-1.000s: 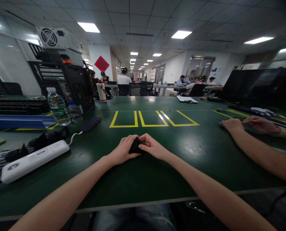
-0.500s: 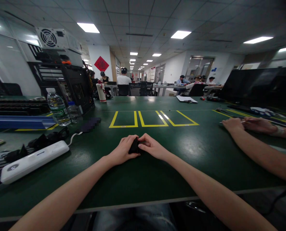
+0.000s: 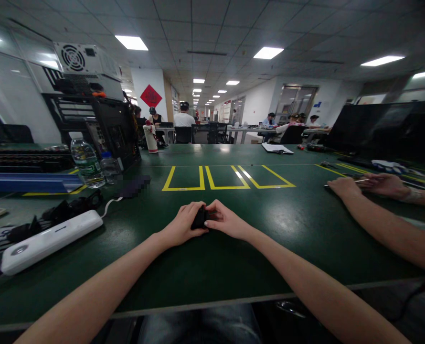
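A small black object (image 3: 199, 219) rests at the middle of the green table (image 3: 212, 267), partly covered by fingers, so its kind does not show. My left hand (image 3: 185, 221) wraps round its left side, thumb low and fingers over the top. From the right, my right hand (image 3: 226, 220) meets it with thumb and forefinger curled against its edge. Whether a smaller part sits in that pinch is hidden. Beyond both hands, yellow tape outlines (image 3: 228, 187) mark the tabletop.
To the left lie a white power strip (image 3: 51, 242), black cables and a dark phone-like slab (image 3: 135, 185). Bottles (image 3: 87, 162) stand by a black computer case (image 3: 115, 129). At right, another person's hands (image 3: 345, 187) hold a thin tool. A clipboard (image 3: 277, 148) lies farther back.
My hands stay almost in place around the black object; the right thumb has shifted very slightly. The other person's hands at right have moved a little with the thin tool.
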A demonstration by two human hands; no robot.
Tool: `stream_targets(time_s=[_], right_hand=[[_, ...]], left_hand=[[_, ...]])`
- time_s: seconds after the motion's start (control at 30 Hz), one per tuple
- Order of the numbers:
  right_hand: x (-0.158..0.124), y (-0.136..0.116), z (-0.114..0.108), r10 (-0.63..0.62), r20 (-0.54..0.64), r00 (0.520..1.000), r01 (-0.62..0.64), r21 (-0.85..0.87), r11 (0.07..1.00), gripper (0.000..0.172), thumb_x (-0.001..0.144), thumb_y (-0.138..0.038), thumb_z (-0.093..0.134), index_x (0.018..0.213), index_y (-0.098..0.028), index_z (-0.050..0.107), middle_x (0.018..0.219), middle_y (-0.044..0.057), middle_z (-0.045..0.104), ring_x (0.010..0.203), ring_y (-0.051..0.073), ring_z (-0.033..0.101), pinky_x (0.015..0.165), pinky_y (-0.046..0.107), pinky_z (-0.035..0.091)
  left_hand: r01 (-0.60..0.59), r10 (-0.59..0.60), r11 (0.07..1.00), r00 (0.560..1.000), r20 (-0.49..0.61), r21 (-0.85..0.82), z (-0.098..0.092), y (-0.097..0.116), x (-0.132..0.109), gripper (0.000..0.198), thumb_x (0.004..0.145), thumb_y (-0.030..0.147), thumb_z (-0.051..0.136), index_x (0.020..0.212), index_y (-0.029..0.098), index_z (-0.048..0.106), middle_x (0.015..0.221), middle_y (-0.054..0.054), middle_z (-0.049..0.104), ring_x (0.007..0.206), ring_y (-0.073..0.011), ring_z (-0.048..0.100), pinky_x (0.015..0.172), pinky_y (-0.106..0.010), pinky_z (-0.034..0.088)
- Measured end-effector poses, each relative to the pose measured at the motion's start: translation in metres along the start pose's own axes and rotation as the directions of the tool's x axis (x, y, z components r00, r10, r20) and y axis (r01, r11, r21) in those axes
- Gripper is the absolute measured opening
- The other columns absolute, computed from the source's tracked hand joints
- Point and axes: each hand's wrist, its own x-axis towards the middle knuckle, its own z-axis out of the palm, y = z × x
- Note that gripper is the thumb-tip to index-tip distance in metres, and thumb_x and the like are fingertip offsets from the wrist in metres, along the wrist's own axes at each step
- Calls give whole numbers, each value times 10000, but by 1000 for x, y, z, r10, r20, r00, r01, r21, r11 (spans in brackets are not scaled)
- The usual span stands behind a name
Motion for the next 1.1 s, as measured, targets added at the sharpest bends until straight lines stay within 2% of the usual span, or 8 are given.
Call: stream_targets(time_s=[0.13, 0.37, 0.57, 0.77, 0.93, 1.1], right_hand=[[2, 0, 0, -8, -42, 999, 6, -43, 999, 199, 752, -289, 513, 908, -182, 449, 896, 11, 491, 901, 140, 509, 828, 341, 418], [3, 4, -2, 72, -51, 996, -75, -56, 996, 309, 751, -288, 517, 1029, -186, 428, 1016, 51, 491, 953, 169, 505, 846, 386, 407], [0, -1, -1, 24, 9, 1000, -24, -24, 999, 350, 670, -228, 615, 962, -197, 425, 989, 22, 485, 981, 173, 496, 830, 356, 434], [-1, -4, 0, 10, -30, 1000, -12, -57, 998, 218, 738, -261, 534, 923, -189, 444, 955, 19, 489, 962, 164, 502, 847, 368, 417], [2, 4, 0, 32, -46, 998, -34, -49, 998, 319, 727, -234, 547, 1016, -195, 418, 1022, 38, 474, 960, 161, 501, 853, 376, 412], [2, 4, -1, 30, -6, 1000, -30, -29, 999, 321, 696, -208, 580, 978, -194, 425, 999, 27, 475, 953, 163, 505, 829, 366, 431]], left_hand=[[-3, 3, 1000, 1000, 3, -5, -1, 1, 0, 593, 690, 296, 606, 1183, 230, 283, 1143, -64, 426, 1074, -221, 400, 937, -405, 273], [10, -10, 1000, 1000, 5, -12, -3, 4, 0, 583, 696, 302, 599, 1185, 234, 289, 1133, -64, 434, 1063, -226, 407, 931, -417, 282], [8, -8, 1000, 1000, 2, -10, -3, 3, -1, 591, 698, 296, 597, 1191, 231, 278, 1144, -66, 425, 1068, -226, 403, 932, -413, 282], [5, -5, 1000, 1000, 5, -10, -3, 3, 0, 594, 692, 306, 602, 1185, 231, 280, 1140, -66, 427, 1065, -224, 406, 926, -408, 288], [7, -7, 1000, 1000, 1, -5, -2, 2, 0, 598, 687, 306, 608, 1182, 229, 282, 1135, -67, 434, 1066, -224, 408, 920, -408, 294], [6, -6, 1000, 1000, -6, -2, -1, 1, 0, 590, 685, 299, 607, 1176, 234, 288, 1135, -67, 438, 1070, -232, 411, 924, -419, 288]])
